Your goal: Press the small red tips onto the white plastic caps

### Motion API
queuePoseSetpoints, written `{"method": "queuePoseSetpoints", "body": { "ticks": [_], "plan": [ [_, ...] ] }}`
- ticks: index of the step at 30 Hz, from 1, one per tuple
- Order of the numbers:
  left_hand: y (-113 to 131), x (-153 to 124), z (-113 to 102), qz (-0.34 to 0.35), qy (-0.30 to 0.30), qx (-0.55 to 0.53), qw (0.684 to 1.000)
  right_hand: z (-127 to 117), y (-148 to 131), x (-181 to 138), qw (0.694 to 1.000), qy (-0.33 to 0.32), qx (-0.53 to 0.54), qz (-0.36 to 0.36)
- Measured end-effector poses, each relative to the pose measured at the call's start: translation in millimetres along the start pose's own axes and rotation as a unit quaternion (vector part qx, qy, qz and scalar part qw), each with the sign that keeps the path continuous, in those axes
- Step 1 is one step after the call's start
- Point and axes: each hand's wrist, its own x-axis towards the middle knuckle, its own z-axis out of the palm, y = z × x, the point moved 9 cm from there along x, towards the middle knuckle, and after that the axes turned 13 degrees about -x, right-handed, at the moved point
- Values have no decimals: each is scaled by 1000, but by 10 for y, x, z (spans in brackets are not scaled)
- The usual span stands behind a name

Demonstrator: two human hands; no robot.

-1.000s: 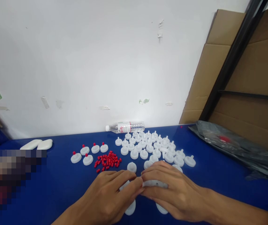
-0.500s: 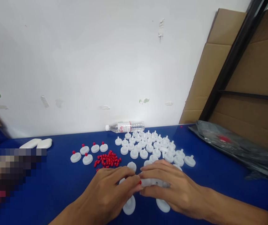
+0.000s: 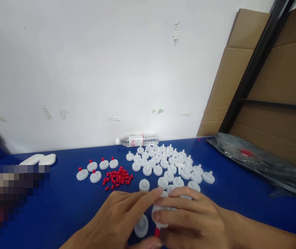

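Observation:
My two hands meet low in the middle over the blue table [image 3: 59,204]. My right hand [image 3: 191,218] grips a white plastic disc [image 3: 160,209] turned on edge. A small red cap [image 3: 157,232] sits on the disc's stem, pinched by my left hand [image 3: 116,221] between thumb and fingers. Another white disc [image 3: 141,226] lies just under my left fingers; I cannot tell if it is held. Beyond the hands are a pile of loose red caps [image 3: 118,176], a cluster of several uncapped white discs [image 3: 168,162], and several capped discs [image 3: 93,171] to the left.
A clear water bottle [image 3: 137,140] lies on its side by the white wall. Two white oblong pieces [image 3: 37,159] rest at the far left. A black plastic bag [image 3: 261,162] and leaning cardboard [image 3: 279,79] fill the right side. A blurred patch covers the left edge.
Both hands have pulled back toward me and lifted the disc on edge. The red cap now sits on its stem, and more discs show beyond my fingers.

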Motion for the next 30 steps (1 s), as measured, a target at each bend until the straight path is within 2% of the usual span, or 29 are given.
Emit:
{"method": "queuePoseSetpoints", "body": {
  "ticks": [5,15,23,30],
  "plan": [
    [112,25,45,46,5,-30,998,38,-44,-62,1000,14,-9,-18],
    [170,105,-30,29,37,35,998,9,-44,27,999,17,-24,-29],
    [-17,129,-121,-35,74,80,993,117,4,-36,994,-61,-75,-40],
    [-96,92,-148,-36,87,110,989,228,46,-85,992,-115,-48,-21]
  ]
}}
